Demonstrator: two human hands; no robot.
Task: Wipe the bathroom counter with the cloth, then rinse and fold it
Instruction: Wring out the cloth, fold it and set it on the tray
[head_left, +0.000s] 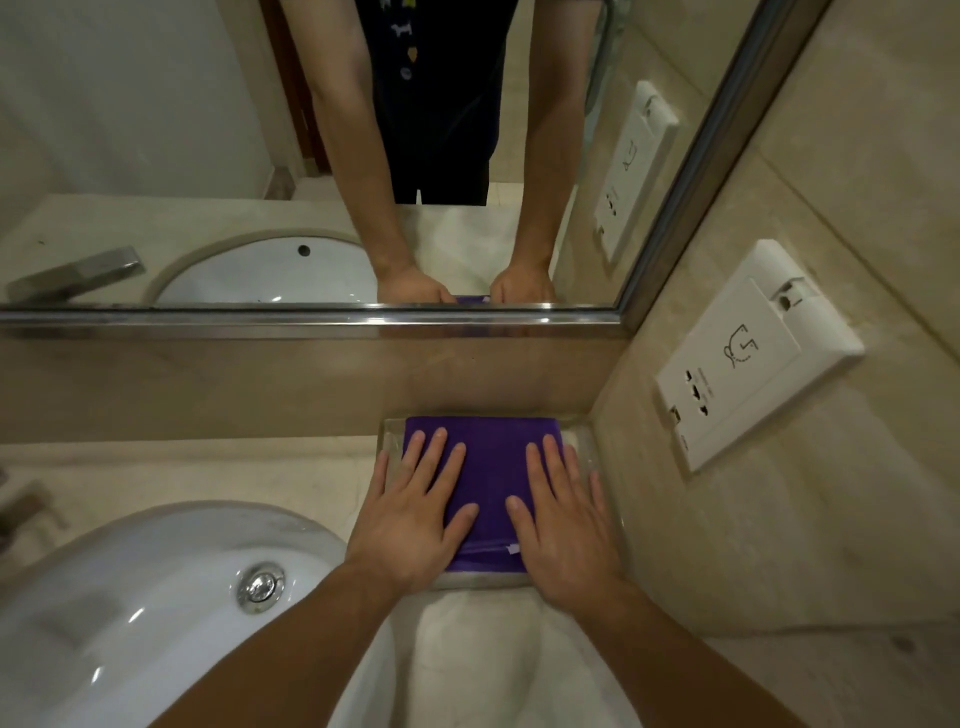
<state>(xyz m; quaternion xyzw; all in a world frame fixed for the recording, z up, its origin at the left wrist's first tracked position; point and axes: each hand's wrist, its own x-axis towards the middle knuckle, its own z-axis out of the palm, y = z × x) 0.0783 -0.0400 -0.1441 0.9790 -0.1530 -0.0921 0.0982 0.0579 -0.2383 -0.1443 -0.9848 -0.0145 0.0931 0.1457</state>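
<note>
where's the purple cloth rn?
Head view, right of centre: the purple cloth lies folded on a clear tray in the counter's back corner, right of the sink, below the wall outlet. The left hand and right hand press flat on it.

A white sink basin (130, 597) is sunk into the bench (208, 467) at my left, with a chrome drain plug (261, 586) in its bottom. A clear tray (589, 447) sits in the bench's back right corner, close against both walls. Above the back edge runs a mirror (156, 130) in a metal frame (311, 317). A white socket plate (753, 358) is on the beige wall to my right, and the mirror reflects it.
</note>
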